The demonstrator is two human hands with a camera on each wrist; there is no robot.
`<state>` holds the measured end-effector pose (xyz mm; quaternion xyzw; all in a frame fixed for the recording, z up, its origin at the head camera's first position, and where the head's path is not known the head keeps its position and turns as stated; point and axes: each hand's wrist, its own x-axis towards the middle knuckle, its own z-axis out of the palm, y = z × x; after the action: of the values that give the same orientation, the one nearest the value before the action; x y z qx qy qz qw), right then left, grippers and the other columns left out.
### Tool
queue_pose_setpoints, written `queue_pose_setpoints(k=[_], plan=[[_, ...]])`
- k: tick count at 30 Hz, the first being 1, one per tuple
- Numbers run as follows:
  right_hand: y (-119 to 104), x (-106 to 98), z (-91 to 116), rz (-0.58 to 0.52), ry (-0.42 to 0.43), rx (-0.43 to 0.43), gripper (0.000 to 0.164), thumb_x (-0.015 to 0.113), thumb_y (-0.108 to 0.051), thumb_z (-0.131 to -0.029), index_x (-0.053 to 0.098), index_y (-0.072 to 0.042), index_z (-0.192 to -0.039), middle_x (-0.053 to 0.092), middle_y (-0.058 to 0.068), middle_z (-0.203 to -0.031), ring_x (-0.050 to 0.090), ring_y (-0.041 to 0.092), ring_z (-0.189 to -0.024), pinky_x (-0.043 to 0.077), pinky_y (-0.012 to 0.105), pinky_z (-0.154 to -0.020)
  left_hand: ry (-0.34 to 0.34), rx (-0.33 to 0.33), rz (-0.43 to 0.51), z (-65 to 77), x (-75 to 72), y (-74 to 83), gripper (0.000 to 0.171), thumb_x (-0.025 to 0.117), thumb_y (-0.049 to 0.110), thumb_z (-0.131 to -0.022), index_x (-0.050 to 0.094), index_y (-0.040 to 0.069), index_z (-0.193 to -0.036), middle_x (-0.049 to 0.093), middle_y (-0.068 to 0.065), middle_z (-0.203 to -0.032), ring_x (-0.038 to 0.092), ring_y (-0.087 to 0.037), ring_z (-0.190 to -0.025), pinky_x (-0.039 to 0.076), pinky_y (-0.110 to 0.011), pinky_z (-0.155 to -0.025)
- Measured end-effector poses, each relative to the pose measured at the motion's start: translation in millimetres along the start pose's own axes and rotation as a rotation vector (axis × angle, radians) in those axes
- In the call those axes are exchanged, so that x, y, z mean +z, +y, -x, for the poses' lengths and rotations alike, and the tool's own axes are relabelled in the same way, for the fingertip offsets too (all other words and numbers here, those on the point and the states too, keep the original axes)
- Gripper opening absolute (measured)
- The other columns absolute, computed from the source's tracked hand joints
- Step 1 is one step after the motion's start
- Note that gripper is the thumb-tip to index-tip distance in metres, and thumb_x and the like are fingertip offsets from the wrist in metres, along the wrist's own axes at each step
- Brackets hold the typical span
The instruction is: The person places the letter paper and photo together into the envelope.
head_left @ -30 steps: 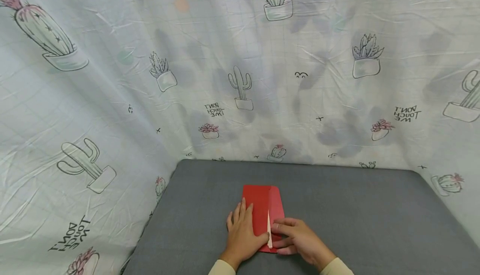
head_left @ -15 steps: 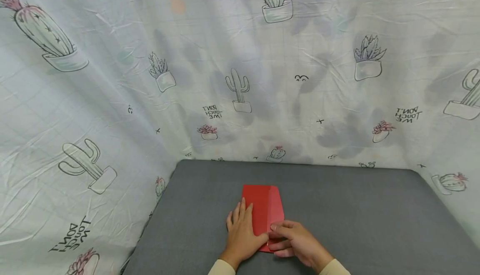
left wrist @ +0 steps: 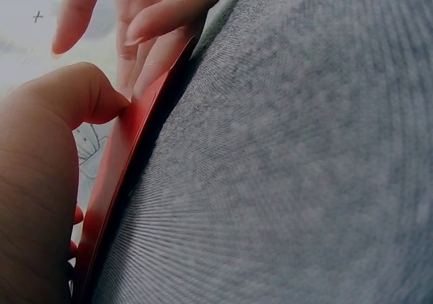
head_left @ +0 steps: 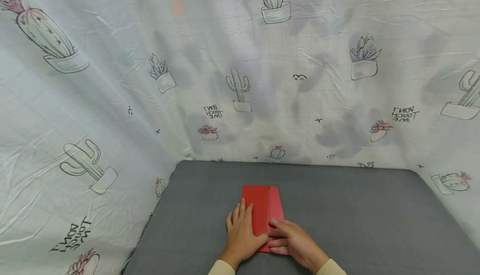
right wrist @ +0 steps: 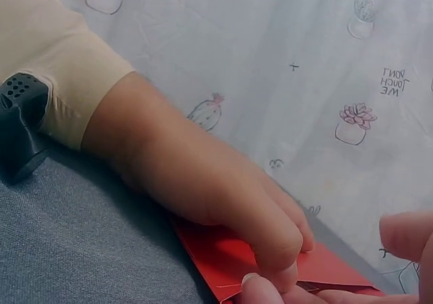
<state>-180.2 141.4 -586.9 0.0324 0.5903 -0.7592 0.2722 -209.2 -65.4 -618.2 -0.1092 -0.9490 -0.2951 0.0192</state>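
Note:
A red envelope (head_left: 258, 200) lies on the grey table, its lighter red flap (head_left: 275, 203) unfolded to the right. My left hand (head_left: 239, 234) rests on the envelope's left part with fingers extended. In the left wrist view, its thumb (left wrist: 88, 91) presses down by the opening edge. My right hand (head_left: 298, 243) is at the near end of the flap, fingers extended and touching around the opening, thumb raised apart. In the right wrist view, the envelope's mouth gapes slightly near the fingertips. No white paper shows in the head view; anything inside the envelope is hidden.
The grey cloth-covered table (head_left: 348, 208) extends on both sides of the hands. A pale curtain (head_left: 322, 100) printed with cacti hangs behind and along the left side. A dark device (right wrist: 24, 124) sits at the left cuff in the right wrist view.
The white paper strip seen at the opening one second ago has gone from sight. My right hand has shifted slightly left over the opening. The left hand has stayed put.

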Motion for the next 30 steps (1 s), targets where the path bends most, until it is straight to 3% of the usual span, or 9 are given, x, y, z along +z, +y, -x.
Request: queue_pose_setpoints(k=[7, 13, 19, 23, 30], plan=[[-3.1, -9.1, 4.1, 0.020, 0.019, -0.021, 0.077, 0.054, -0.049, -0.113, 0.042, 0.015, -0.154, 0.065, 0.025, -0.143, 0.072, 0.034, -0.118, 0.061, 0.048, -0.094, -0.005, -0.007, 0.003, -2.4, 2.2, 1.7, 0.098, 0.073, 0.047, -0.078, 0.048, 0.003, -0.162, 0.026, -0.018, -0.176, 0.026, -0.038, -0.158, 0.013, -0.072, -0.120], [-6.3, -18.4, 11.1, 0.028, 0.106, -0.025, 0.071, 0.056, -0.051, -0.112, 0.051, 0.010, -0.149, 0.071, 0.014, -0.131, 0.073, 0.032, -0.111, 0.061, 0.046, -0.089, -0.004, 0.015, -0.019, -1.6, 1.1, 4.1, 0.095, 0.074, 0.048, -0.077, 0.052, 0.008, -0.161, 0.026, -0.020, -0.176, 0.026, -0.042, -0.157, 0.015, -0.074, -0.119], [-8.8, -28.8, 18.4, 0.041, 0.127, -0.032, 0.060, 0.058, -0.049, -0.112, 0.061, 0.005, -0.138, 0.072, 0.013, -0.122, 0.074, 0.030, -0.108, 0.061, 0.042, -0.087, -0.044, 0.052, -0.052, -0.2, -1.3, 5.0, 0.075, 0.073, 0.055, -0.091, 0.061, 0.026, -0.159, 0.021, -0.024, -0.176, 0.022, -0.045, -0.158, 0.014, -0.076, -0.118], [-9.1, -33.1, 20.2, 0.061, 0.149, -0.036, 0.056, 0.058, -0.047, -0.112, 0.064, 0.004, -0.136, 0.074, 0.012, -0.119, 0.074, 0.028, -0.104, 0.061, 0.041, -0.085, -0.039, 0.059, -0.062, 0.6, -1.8, 6.2, 0.065, 0.073, 0.055, -0.097, 0.064, 0.030, -0.156, 0.021, -0.025, -0.176, 0.023, -0.045, -0.158, 0.016, -0.076, -0.118], [-11.1, -35.6, 21.0, 0.218, 0.308, -0.102, 0.046, 0.065, -0.038, -0.111, 0.067, 0.005, -0.128, 0.075, 0.010, -0.111, 0.072, 0.026, -0.095, 0.061, 0.042, -0.078, -0.032, 0.063, -0.050, 0.6, -1.4, 4.9, 0.063, 0.070, 0.056, -0.099, 0.064, 0.031, -0.156, 0.023, -0.026, -0.175, 0.024, -0.048, -0.157, 0.015, -0.077, -0.117]])
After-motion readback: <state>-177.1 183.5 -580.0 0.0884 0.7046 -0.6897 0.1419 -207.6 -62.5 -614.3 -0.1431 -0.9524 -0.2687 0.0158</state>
